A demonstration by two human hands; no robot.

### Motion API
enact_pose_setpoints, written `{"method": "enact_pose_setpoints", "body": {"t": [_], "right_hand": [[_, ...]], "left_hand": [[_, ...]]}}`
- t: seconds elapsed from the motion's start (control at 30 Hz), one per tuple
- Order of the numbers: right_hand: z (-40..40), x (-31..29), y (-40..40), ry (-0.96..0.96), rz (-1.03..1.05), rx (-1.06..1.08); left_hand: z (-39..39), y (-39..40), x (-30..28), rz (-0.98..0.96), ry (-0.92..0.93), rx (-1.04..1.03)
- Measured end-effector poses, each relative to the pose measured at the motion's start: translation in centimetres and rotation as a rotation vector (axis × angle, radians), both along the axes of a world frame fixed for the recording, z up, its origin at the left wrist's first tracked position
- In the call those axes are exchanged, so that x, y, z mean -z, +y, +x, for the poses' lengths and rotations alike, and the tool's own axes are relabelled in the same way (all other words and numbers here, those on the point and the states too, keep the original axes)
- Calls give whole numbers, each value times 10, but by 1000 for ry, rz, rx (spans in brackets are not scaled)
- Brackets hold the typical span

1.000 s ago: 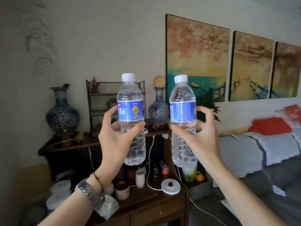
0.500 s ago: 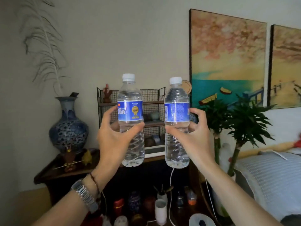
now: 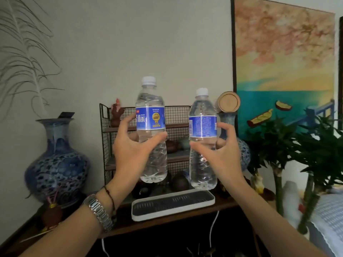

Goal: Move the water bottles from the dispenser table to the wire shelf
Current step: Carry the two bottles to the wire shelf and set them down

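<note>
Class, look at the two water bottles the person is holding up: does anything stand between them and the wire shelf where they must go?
Nothing visible blocks the way. The left bottle and right bottle are held upright directly before the wire shelf. However, its tiers already hold things: a red figurine on top and teaware lower down.

Dim, soft indoor light, brighter on the wall (image 3: 148, 43). Slight motion blur softens everything. Wide-angle bending bows the painting (image 3: 284, 71) at the right edge
</note>
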State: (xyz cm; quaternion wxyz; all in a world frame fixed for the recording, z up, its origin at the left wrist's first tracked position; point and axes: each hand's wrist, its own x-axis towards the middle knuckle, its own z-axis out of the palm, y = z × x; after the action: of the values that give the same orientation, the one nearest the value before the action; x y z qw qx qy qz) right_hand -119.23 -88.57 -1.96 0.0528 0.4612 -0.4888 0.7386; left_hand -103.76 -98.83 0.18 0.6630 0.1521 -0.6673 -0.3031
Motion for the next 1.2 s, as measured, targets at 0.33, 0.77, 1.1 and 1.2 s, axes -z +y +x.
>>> {"method": "enact_pose_setpoints", "body": {"t": [0.33,0.77,1.1,1.2], "right_hand": [[-95,-58,-92,65,-56,-119],[-164,-124,-173,69,-134,-124],[-163,-144,-200,132,-130,-113],[-161,-142,-208,150,-98,-107]], "left_hand": [[-95,-66,-60,29,131,-66],[-168,-148,-115,23,149,-150],[-177,-185,-119,53,84,-152],[-177,-189,-118,35,52,-136]]}}
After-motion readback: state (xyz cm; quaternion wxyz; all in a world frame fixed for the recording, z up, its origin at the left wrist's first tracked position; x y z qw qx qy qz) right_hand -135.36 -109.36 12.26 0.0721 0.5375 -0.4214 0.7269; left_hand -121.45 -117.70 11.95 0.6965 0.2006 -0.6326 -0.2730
